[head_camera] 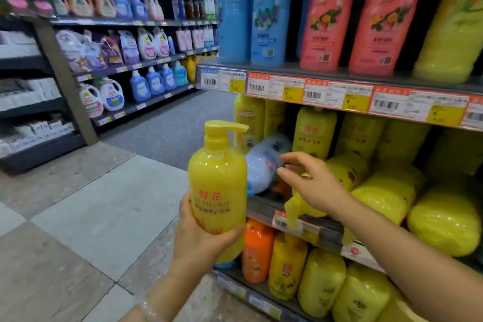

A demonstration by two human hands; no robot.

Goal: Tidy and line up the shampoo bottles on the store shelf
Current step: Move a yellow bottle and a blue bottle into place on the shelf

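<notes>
shelf still messy, lots left to do

your left hand [201, 232] grips a yellow pump bottle [218, 185] out in front of the middle shelf [264, 208]. your right hand [308, 180], fingers apart and holding nothing, reaches at a tipped white bottle [264, 162]. yellow bottles [386, 193] lie beside it, crowding the spot.

tilted white bottle [264, 162] blocking shelf gap, yellow bottles [386, 191] crowding right, aisle floor [104, 204] open

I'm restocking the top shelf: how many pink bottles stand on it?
2. One pink bottle stands right of the blue bottles; the second pink bottle is beside it, left of the yellow-green bottle. More may be hidden behind them.
</notes>
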